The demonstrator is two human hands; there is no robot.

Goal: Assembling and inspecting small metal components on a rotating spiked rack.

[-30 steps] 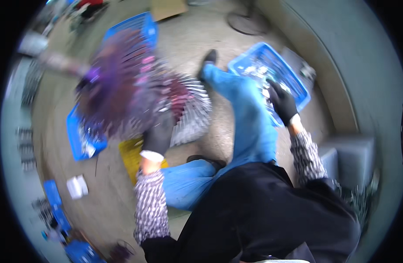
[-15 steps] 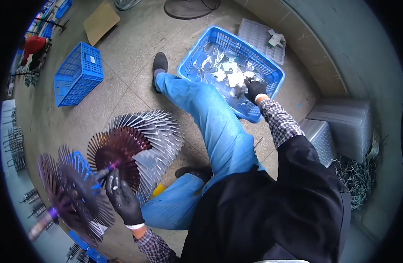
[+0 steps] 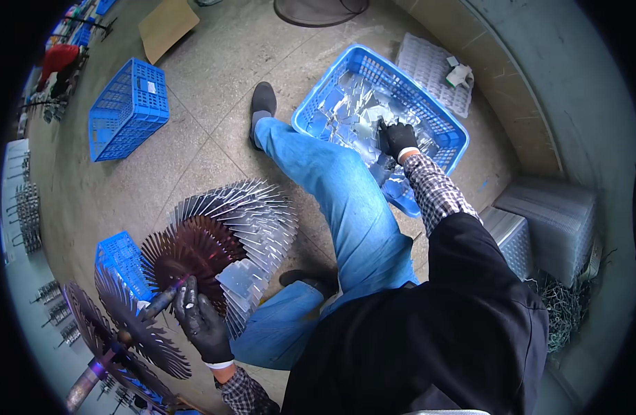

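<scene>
My left hand point(image 3: 202, 324), in a black glove, is at the shaft point(image 3: 157, 304) of a rack of slotted discs, its fingers closed against the shaft. Along the rack's far side, shiny flat metal plates point(image 3: 263, 218) fan out from the slots of dark reddish discs point(image 3: 183, 252). Bare dark discs point(image 3: 142, 325) stand nearer on the same shaft. My right hand point(image 3: 399, 138), also gloved, reaches into a blue plastic basket point(image 3: 458, 142) of loose metal plates point(image 3: 349, 104). Its fingers are bent down among the plates; what they hold is hidden.
A blue crate point(image 3: 128, 114) lies on its side at left, near a cardboard sheet point(image 3: 167, 29). A smaller blue basket point(image 3: 121, 259) sits behind the discs. Clear plastic trays point(image 3: 549, 221) are stacked by the right wall, with tangled green strands point(image 3: 565, 311) beside them.
The bare discs and shaft have turned. My right hand has shifted slightly left over the plates. My left hand stays by the shaft, and the whole view has moved a little.
</scene>
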